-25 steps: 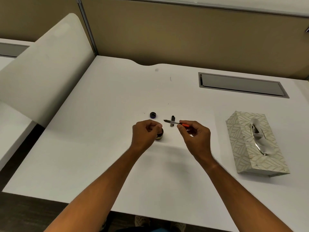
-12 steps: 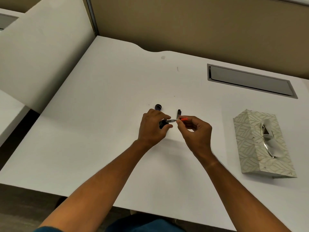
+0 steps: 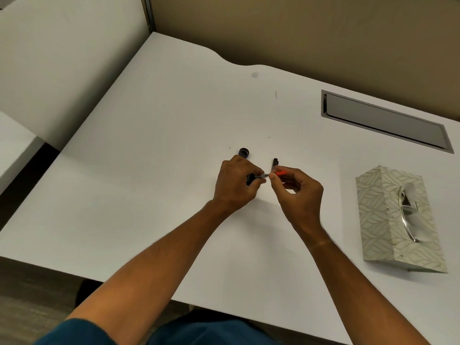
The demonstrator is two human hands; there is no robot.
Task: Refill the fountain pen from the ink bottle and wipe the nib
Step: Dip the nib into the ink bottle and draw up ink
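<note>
Pen (image 3: 270, 174) | pinched in right hand (image 3: 297, 192) grip, nib toward ink bottle (image 3: 249, 180) | left hand (image 3: 236, 185) grip curls round bottle, likely steadying it on tabletop (image 3: 149, 170) | cap (image 3: 244, 152) just beyond.

desk: white top (image 3: 154, 170) lying under even light
partition: tan panel (image 3: 298, 28) standing behind
side divider: white board (image 3: 62, 58) rising at left
floor: dark carpet (image 3: 29, 295) showing below
</note>
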